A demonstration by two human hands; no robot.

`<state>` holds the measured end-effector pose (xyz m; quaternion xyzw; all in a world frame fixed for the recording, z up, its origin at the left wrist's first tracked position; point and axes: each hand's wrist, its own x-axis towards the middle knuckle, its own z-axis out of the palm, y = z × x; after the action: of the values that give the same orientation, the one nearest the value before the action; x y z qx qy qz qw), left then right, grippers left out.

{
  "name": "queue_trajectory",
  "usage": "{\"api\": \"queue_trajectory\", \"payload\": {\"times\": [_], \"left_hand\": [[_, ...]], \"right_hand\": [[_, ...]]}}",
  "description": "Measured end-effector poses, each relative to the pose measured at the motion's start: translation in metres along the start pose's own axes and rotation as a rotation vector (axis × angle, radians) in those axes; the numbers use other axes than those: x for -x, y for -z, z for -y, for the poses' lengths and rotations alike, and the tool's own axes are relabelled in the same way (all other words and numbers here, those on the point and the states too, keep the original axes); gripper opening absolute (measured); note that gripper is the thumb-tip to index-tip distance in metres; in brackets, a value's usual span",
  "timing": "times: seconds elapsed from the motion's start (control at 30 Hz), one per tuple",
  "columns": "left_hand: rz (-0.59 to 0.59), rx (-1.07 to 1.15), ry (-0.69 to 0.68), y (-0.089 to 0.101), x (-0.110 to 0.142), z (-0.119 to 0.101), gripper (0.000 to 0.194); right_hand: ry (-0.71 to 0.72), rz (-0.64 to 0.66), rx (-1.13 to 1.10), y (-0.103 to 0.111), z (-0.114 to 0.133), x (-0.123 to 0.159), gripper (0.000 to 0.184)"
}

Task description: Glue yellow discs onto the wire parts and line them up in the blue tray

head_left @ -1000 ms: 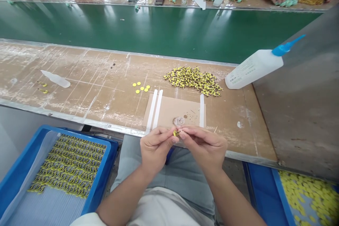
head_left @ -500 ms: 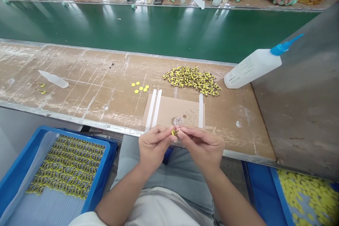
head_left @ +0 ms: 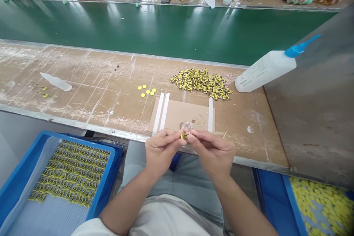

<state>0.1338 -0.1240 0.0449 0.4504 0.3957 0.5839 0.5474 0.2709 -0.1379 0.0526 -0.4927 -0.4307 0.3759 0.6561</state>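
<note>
Between my fingertips, at the bench's front edge, is a small yellow disc (head_left: 182,136) with a dark bit beside it. My left hand (head_left: 163,149) pinches the disc from the left. From the right, the fingers of my right hand (head_left: 214,151) pinch the small dark and yellow piece against it; its details are partly hidden. Just beyond the fingertips a small clear glass pot (head_left: 186,126) sits on a taped cardboard sheet (head_left: 185,110). A heap of small yellow and dark pieces (head_left: 201,84) lies behind the sheet, and several yellow discs (head_left: 148,92) are to its left.
A white bottle with a blue nozzle (head_left: 267,70) leans by the metal panel (head_left: 318,99). A blue tray (head_left: 112,155) of rowed pieces stands lower left; yellow discs fill a bin (head_left: 293,202) lower right. Across the green belt (head_left: 155,29), other people's hands work.
Both hands stay together at nearly the same spot. The yellow disc has turned slightly between the fingertips, and the dark bit beside it shows more clearly.
</note>
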Motion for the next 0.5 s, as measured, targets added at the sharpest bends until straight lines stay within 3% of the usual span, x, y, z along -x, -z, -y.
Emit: {"api": "queue_trajectory", "payload": {"times": [0.17, 0.5], "left_hand": [[0.043, 0.072, 0.035, 0.0005, -0.0027, 0.0011, 0.022], [0.033, 0.165, 0.113, 0.0033, -0.0015, 0.005, 0.019]], "right_hand": [[0.036, -0.01, -0.004, -0.0023, 0.0008, 0.0009, 0.017], [-0.028, 0.04, -0.011, 0.0022, -0.0015, 0.003, 0.013]]}}
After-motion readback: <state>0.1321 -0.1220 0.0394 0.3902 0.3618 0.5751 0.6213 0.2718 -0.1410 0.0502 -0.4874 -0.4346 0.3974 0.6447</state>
